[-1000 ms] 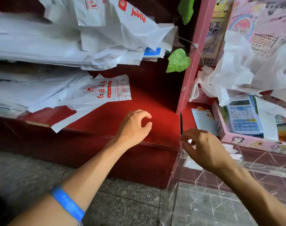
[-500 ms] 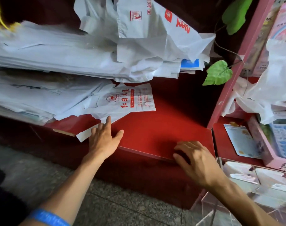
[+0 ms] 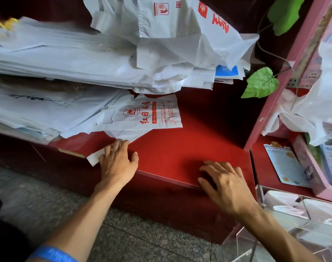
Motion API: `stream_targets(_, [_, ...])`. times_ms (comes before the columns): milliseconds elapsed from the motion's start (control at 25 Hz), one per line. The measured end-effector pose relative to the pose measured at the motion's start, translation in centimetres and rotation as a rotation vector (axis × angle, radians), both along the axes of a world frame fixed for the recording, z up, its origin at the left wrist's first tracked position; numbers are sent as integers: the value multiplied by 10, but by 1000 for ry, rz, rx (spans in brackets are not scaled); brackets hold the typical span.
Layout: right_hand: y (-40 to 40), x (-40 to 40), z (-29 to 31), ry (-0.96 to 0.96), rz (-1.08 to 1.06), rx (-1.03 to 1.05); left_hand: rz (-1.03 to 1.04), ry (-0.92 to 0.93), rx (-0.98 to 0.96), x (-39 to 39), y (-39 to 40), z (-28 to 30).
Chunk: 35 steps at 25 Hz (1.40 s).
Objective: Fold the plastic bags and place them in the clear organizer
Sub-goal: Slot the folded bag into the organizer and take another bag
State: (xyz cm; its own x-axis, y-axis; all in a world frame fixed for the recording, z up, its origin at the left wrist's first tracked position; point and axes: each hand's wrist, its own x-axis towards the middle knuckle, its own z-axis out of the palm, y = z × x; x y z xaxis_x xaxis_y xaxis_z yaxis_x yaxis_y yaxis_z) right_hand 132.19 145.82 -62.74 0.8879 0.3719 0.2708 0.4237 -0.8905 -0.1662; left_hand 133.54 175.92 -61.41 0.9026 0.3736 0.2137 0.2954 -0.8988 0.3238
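Two hands down on the red shelf (image 3: 180,148). Left hand (image 3: 118,161) has moved from mid-shelf to 9 o'clock, fingers flat on the printed bag (image 3: 152,116) corner (pressing, no grip yet). Right hand (image 3: 225,184) left the clear organizer (image 3: 297,210), now at 4 o'clock, and rests spread, empty. Next bag being fetched.

Bare red shelf top (image 3: 189,148) between left hand (image 3: 118,161) and right hand (image 3: 225,184), reaching back to the dark far wall. Blocked on the left by stacked white plastic bags (image 3: 66,110), one printed bag (image 3: 152,116) jutting rightward over the shelf. Overhung from above by a heaped upper pile of bags (image 3: 161,53). Walled off on the right by a pink upright post (image 3: 271,103), green leaf (image 3: 261,84) just beside it. Clear organizer (image 3: 294,210) at near right, beyond the shelf edge.
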Motion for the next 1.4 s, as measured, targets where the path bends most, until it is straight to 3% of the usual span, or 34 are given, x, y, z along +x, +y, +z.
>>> stream_targets(200, [-2, 3, 0, 23, 10, 78, -91, 107, -121, 10, -2, 5])
stream_targets(400, [-2, 3, 4, 14, 25, 109, -157, -106, -172, 7, -3, 9])
stream_targets(560, [-2, 12, 9, 143, -20, 247, -255, -164, -134, 8, 5, 7])
stream_targets(840, [6, 20, 10, 192, 41, -76, -468, -78, -243, 2, -4, 5])
stream_targets(960, [9, 17, 15, 157, 30, -78, -481, -62, -169, 0, -3, 7])
stream_targets(1080, [8, 11, 16, 1, 66, -88, -447, -55, -125, 0, -3, 8])
stream_targets(1400, [1, -7, 24, 131, 100, -95, -347, 192, -5, -3, -18, 19])
